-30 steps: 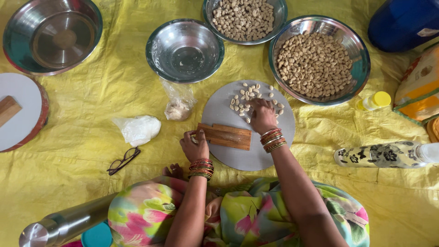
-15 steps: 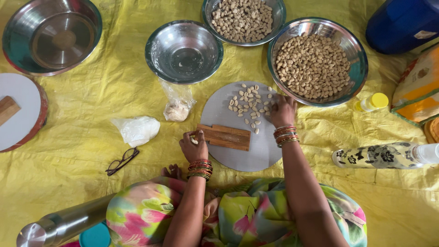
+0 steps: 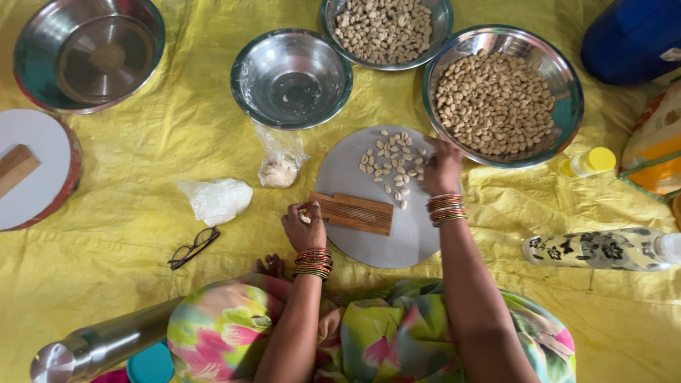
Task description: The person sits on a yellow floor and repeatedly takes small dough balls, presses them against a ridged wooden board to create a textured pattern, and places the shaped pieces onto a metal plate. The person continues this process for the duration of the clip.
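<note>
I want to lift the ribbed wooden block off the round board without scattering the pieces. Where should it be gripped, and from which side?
Probably across its narrow width at the right end, coming from above. The wooden block lies flat on the round board, long side left to right. The left hand already sits at its left end, and the loose pieces lie beyond its far edge, near the right hand, so the near right end is free.

Only one view was supplied, taken from a camera worn on the person's head and aimed almost straight down. The yellow sheet point(image 3: 142, 213) spread on the floor was seen from directly above, at seated height, so that the round grey board point(image 3: 397, 234) fell near the middle of the frame. The person's own lap and forearms were caught along the bottom edge, and the steel bowls point(image 3: 291, 78) were cut by the top edge. No second view was given for any overlap.
</note>
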